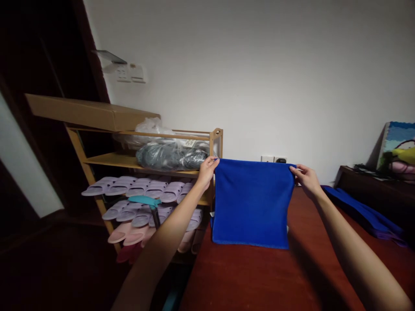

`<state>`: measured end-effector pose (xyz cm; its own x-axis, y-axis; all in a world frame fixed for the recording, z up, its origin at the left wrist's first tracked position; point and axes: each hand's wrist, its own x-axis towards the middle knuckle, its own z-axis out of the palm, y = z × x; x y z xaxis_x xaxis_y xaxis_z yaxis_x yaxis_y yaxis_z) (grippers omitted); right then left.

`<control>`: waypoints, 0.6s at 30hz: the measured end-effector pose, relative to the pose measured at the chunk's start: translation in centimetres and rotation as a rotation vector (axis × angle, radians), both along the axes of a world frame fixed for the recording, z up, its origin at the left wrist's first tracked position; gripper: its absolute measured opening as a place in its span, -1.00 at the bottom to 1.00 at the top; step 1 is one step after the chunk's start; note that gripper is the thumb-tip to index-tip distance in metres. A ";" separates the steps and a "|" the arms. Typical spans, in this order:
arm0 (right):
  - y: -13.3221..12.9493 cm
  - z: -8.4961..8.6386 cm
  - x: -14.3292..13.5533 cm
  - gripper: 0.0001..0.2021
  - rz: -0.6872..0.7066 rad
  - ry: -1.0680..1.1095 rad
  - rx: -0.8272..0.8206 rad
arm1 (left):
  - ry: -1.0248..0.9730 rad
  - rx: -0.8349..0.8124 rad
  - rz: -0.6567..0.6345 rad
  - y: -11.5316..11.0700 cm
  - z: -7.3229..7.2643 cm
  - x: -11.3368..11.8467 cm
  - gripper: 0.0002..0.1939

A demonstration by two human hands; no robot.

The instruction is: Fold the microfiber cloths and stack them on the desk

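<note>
A blue cloth hangs spread between my two hands, its top edge pulled nearly straight. Its upper left corner is pinched by my left hand, fingers closed. At the upper right corner, my right hand pinches the cloth between thumb and fingers. The lower edge of the cloth hangs at or just above the reddish-brown table; I cannot tell whether it touches. A small white tag shows at the cloth's left side.
More blue cloths lie at the table's right. On the left, a wooden rack holds several slippers, plastic-wrapped bundles and a cardboard box. A teal handle stands before it. A colourful picture leans at far right.
</note>
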<state>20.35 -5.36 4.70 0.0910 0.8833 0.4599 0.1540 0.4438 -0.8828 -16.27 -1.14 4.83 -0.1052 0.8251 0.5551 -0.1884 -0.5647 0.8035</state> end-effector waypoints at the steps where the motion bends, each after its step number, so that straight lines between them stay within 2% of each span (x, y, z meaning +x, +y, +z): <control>1: 0.3 0.3 -0.1 -0.57 -0.001 0.008 0.022 | -0.012 0.023 0.016 0.3 0.3 0.1 -0.67; 5: 1.7 0.9 -0.6 -0.62 -0.051 0.022 0.089 | -0.024 0.109 0.110 1.7 1.2 0.6 -0.79; 9: 3.6 0.2 -0.9 -0.60 -0.159 0.021 0.055 | 0.088 0.100 0.350 3.3 1.1 0.8 -0.91; 12: 5.2 -1.6 -1.0 -0.59 -0.158 0.031 -0.032 | 0.198 -0.076 0.393 4.5 -0.3 0.8 -0.92; 14: 6.3 -3.4 -1.1 -0.59 -0.132 0.048 -0.092 | 0.230 -0.175 0.341 5.3 -1.8 1.0 -0.90; 18: 8.5 -7.3 -1.4 -0.58 -0.082 0.081 -0.174 | 0.270 -0.256 0.255 7.1 -5.3 1.7 -0.82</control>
